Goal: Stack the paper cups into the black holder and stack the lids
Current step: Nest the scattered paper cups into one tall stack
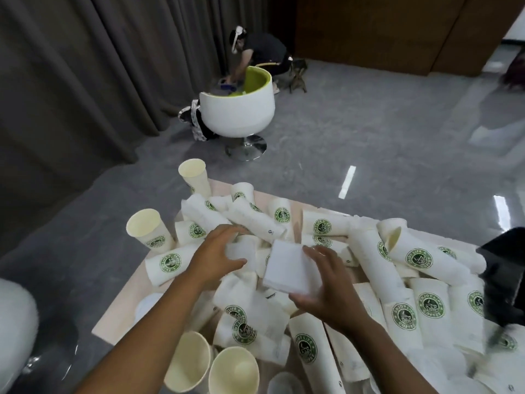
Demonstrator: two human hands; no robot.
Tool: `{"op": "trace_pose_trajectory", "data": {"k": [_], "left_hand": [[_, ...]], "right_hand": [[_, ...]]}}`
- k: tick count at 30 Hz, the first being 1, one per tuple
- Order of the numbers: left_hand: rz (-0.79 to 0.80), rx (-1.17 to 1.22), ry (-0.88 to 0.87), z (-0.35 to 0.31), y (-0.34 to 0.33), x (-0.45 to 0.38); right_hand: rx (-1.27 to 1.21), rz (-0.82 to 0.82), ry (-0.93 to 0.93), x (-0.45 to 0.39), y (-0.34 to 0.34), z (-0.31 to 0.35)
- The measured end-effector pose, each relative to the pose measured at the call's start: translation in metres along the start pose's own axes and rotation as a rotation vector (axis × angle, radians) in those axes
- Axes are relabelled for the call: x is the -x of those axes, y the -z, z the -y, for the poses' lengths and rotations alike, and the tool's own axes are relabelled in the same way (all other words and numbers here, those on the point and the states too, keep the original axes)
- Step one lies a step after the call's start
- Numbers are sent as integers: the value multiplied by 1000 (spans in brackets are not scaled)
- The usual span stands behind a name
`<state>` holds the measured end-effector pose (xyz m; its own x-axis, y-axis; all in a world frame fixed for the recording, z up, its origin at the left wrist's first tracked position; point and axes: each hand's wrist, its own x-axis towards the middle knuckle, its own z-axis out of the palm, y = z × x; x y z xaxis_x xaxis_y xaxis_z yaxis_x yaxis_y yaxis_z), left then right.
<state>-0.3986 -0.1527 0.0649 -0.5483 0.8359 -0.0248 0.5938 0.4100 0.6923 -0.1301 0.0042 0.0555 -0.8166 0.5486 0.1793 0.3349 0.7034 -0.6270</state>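
Note:
Several white paper cups with green logos (403, 314) lie in a heap on the pale table (119, 311), and a few stand upright, such as one open cup (149, 233) at the left. My right hand (332, 291) grips a blurred stack of white lids (287, 270) above the middle of the heap. My left hand (218, 251) curls its fingers and thumb round a small white lid (241, 251) just left of that stack; motion blur hides its shape. The black holder (502, 280) stands at the table's right edge, partly cut off.
Two open cups (233, 371) stand at the near edge. Beyond the table's far edge, on the grey floor, is a white and green tub chair (241, 112) with a crouching person (264, 52) behind it. Grey curtains (85, 66) hang at the left.

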Motion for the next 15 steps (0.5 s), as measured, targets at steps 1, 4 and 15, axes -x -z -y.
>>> {"op": "trace_pose_trajectory", "data": {"k": [1, 4, 15], "left_hand": [[34, -6, -8, 6, -5, -6], [106, -38, -27, 19, -18, -15], [222, -192, -113, 37, -35, -36]], "right_hand": [[4, 7, -11, -5, -4, 0], [43, 31, -36, -16, -16, -3], [36, 6, -115, -13, -34, 3]]}}
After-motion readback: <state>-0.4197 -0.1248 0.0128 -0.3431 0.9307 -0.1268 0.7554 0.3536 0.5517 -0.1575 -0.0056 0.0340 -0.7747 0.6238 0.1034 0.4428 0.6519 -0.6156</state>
